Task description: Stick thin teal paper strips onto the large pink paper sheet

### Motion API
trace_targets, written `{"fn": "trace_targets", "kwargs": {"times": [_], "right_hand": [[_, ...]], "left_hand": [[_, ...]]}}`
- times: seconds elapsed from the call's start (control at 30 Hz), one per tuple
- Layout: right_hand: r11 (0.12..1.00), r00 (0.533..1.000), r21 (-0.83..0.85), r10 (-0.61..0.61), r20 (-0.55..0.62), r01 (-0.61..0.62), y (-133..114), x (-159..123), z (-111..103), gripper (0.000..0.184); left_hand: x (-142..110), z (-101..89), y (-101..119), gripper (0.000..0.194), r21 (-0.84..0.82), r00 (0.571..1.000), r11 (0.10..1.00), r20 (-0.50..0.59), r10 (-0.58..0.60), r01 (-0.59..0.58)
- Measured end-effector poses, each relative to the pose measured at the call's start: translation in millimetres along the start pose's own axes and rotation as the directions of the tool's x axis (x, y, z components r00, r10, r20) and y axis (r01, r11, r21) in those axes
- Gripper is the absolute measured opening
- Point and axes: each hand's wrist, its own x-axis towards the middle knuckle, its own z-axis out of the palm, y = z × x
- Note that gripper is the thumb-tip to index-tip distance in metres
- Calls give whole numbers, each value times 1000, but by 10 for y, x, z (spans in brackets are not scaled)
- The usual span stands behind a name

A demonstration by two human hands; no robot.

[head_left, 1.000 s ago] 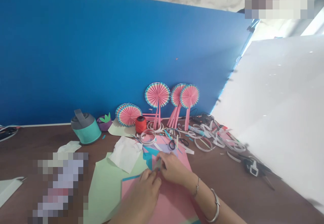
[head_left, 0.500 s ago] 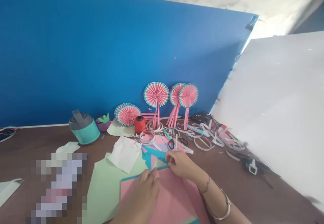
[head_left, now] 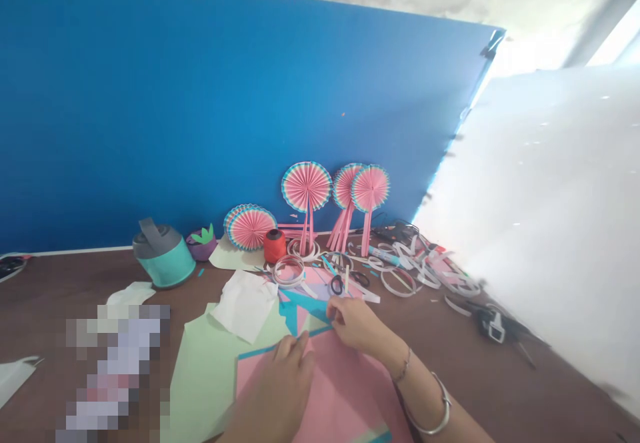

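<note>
A pink paper sheet (head_left: 345, 383) with a blue strip along its far edge lies in front of me. My left hand (head_left: 287, 369) rests on it, palm down, fingertips touching the paper near the blue edge; it grips nothing. My right hand (head_left: 353, 323) is closed in a pinch at the same far edge, to the right of my left hand. Its fingertips hide the exact spot they hold. Green paper (head_left: 200, 363) lies beneath the pink sheet, and cut blue paper pieces (head_left: 315, 306) are just beyond my right hand.
Pink folded-paper fans (head_left: 307, 187) lean against the blue board (head_left: 225, 96). Around them are a red thread spool (head_left: 275, 247), scissors (head_left: 337, 285), tape rolls (head_left: 289, 272) and paper strips (head_left: 427, 273). A teal container (head_left: 167, 266) stands at left; a crumpled white paper (head_left: 245, 306) lies nearer.
The view has shifted very slightly to the right. Both hands keep nearly the same place on the pink sheet.
</note>
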Motion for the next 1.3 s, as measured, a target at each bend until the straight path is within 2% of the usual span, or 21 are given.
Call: {"fn": "trace_targets", "kwargs": {"times": [0.27, 0.47, 0.63, 0.7, 0.8, 0.87, 0.97, 1.07, 1.3], "right_hand": [[999, 1000, -28, 21, -1, -21, 8, 10, 10, 32], [997, 998, -34, 62, -14, -62, 43, 27, 33, 34], [992, 990, -52, 113, -87, -118, 217, 36, -41, 34], [989, 984, -18, 144, -102, -146, 276, 33, -87, 31], [990, 985, 64, 134, -108, -128, 286, 19, -128, 16], [989, 988, 90, 123, -88, -115, 251, 10, -119, 14], [990, 992, 89, 113, -47, -108, 197, 12, -59, 25], [991, 997, 115, 78, -23, -75, 191, 32, 10, 21], [942, 996, 335, -27, 88, -4, 267, 61, -14, 16]], "left_hand": [[0, 39, -11, 39, -6, 999, 1000, -48, -1, 0], [7, -81, 39, 39, 29, 1000, 999, 11, -23, 22], [-2, -139, 62, 38, 28, 997, 999, 73, -38, 36], [-3, -143, 66, 40, 15, 995, 999, 85, -43, 42], [-2, -141, 70, 42, 14, 994, 999, 96, -44, 43], [1, -142, 74, 43, 33, 994, 999, 103, -44, 41], [8, -156, 81, 40, 55, 993, 998, 107, -50, 44], [10, -176, 85, 38, 58, 993, 997, 108, -48, 42], [-5, -190, 81, 39, 51, 995, 998, 90, -37, 33]]}}
